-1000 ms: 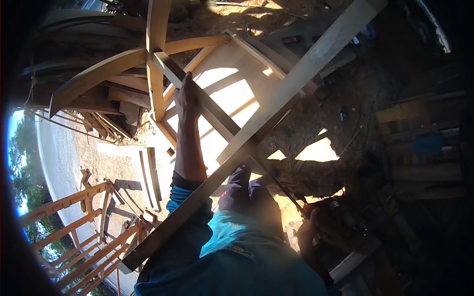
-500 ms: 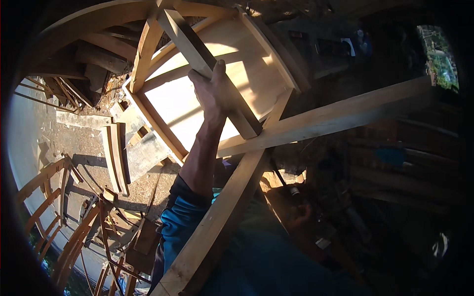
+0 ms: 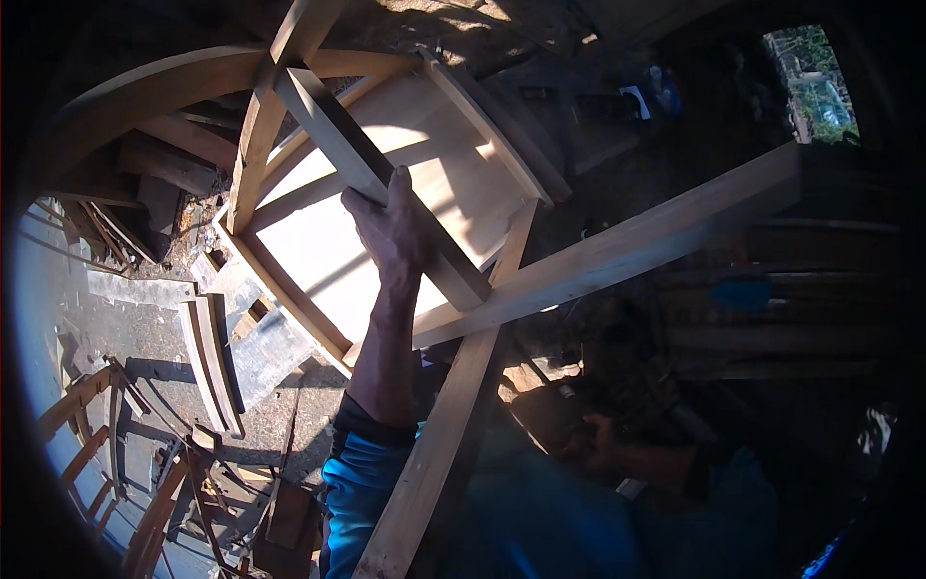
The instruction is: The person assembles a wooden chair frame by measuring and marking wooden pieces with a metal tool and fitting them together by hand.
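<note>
My left hand [image 3: 388,232] is closed around a short wooden crossbar [image 3: 434,246], with the thumb lying along its top. This bar runs between two longer pieces of a wooden frame: an upright piece [image 3: 255,150] at its far end and a long beam [image 3: 627,256] at its near end. Another long piece [image 3: 424,473] crosses under the beam and comes toward me beside my blue sleeve. In deep shadow at lower right, my right hand [image 3: 596,439] has its fingers curled around something dark that I cannot make out.
A pale panel with a raised wooden rim [image 3: 294,285] lies behind the frame. Curved wooden strips [image 3: 210,362] and offcuts lie on the littered ground at left, near curved slatted wooden pieces [image 3: 82,405]. A large curved board [image 3: 154,87] stretches across the upper left. Stacked timber [image 3: 781,338] sits in shadow at right.
The whole view has shifted, so the frame, panel and left hand appear lower and farther left. My left hand keeps its grip on the crossbar. My right hand stays in the shadow.
</note>
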A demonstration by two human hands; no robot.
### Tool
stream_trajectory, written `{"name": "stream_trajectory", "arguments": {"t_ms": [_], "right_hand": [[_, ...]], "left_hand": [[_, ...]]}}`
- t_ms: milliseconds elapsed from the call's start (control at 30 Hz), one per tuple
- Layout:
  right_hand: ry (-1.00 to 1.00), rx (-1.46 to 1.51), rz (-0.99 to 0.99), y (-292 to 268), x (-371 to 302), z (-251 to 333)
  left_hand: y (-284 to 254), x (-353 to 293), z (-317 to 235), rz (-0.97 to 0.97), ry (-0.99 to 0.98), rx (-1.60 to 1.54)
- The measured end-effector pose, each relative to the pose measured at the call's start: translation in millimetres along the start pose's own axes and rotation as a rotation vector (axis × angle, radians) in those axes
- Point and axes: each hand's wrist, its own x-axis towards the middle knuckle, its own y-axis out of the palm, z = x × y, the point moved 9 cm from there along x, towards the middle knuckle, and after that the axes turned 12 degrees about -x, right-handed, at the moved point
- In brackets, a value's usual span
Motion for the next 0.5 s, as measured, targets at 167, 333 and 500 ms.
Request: {"name": "stream_trajectory", "arguments": {"t_ms": [167,333,500], "right_hand": [[-0.357,0.391,0.328,37,-6,18],[-1.495,0.162,-0.191,30,-100,16],[-1.929,-0.734,-0.541,19,-114,2]], "left_hand": [[-3,19,20,0.115,0.061,-0.019],[1,23,11,0.161,0.100,-0.050],[12,28,18,0.217,0.054,-0.177]]}}
